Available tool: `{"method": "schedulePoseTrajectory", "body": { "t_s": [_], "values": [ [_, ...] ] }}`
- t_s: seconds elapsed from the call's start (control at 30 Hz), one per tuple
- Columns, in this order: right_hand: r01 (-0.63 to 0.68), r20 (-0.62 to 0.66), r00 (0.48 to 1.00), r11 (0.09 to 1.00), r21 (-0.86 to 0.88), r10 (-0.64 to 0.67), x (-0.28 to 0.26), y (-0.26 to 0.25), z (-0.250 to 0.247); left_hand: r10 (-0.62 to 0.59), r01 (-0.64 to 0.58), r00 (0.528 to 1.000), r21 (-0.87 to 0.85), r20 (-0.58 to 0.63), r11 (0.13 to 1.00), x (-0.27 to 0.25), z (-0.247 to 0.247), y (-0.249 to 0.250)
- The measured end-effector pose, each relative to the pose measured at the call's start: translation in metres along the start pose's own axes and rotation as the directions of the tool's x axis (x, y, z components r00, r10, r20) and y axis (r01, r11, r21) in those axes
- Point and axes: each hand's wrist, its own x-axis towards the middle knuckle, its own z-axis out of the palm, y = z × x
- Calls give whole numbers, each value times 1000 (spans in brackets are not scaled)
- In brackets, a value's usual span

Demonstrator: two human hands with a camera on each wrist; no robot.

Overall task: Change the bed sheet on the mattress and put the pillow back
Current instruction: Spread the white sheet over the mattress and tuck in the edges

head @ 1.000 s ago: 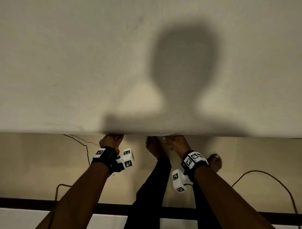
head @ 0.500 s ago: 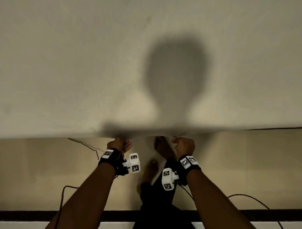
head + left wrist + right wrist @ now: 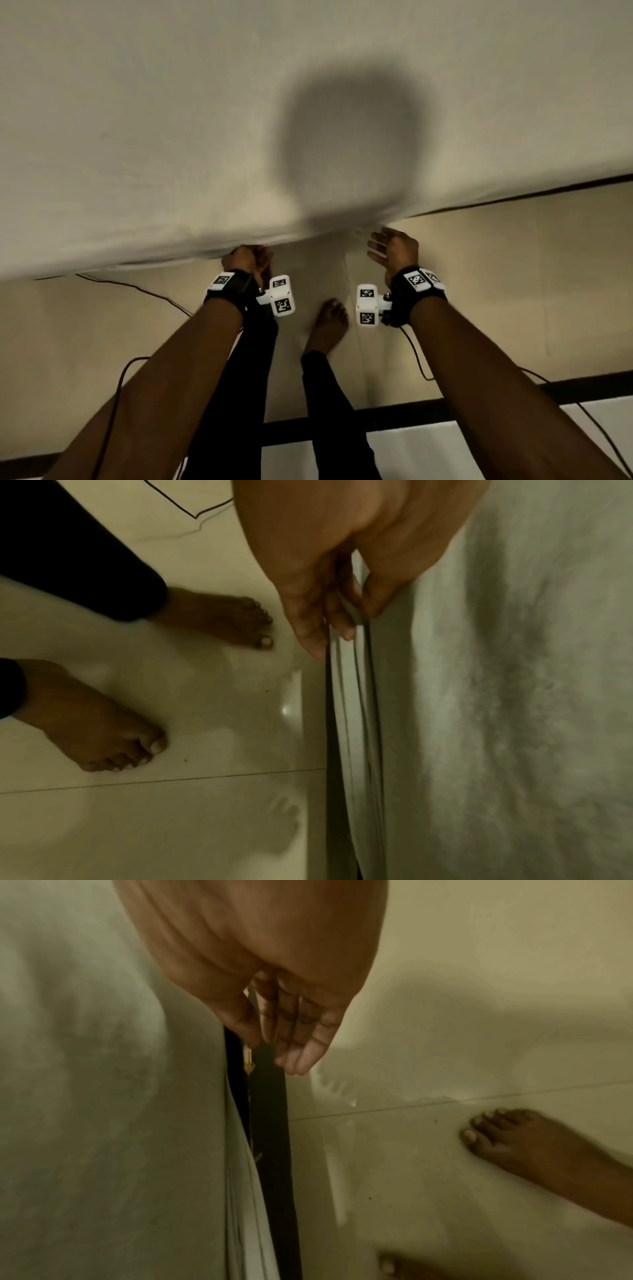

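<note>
While the bare feet (image 3: 327, 325) stand on the tiled floor (image 3: 513, 291) low in the frame, the left hand (image 3: 245, 258) pinches the sheet (image 3: 171, 137) edge at centre. Right hand (image 3: 394, 250) hangs loose beside it, fingers straight, holding nothing. Beyond, the sheet fills the upper frame.

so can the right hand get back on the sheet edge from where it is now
Probably yes. The right hand is open, fingers straight, right beside the bed sheet edge at the mattress side, with nothing between them. The left hand grips the edge further along, out of its way.
</note>
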Motion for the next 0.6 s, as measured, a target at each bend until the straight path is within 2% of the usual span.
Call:
{"method": "schedulePoseTrajectory", "body": {
  "t_s": [0.13,0.2,0.3,0.4,0.5,0.6],
  "values": [
    [15,-26,1000,996,84,-12,15,17,25,-135,136,991,10,-23,991,45,-17,-11],
    [-14,-39,999,983,181,21,22,22,35,-117,118,993,-46,24,992,36,-17,-6],
    [-33,-42,998,969,245,45,22,29,41,-108,111,992,-36,63,993,26,-17,-6],
    [-28,7,1000,981,194,27,13,37,49,-168,161,979,68,117,985,23,-22,-5],
    [-58,119,992,985,165,39,4,55,64,-221,196,962,157,162,968,27,-26,-4],
    [-129,192,978,963,235,84,-5,70,91,-245,188,953,284,179,940,22,-27,-2]
  ]
}}
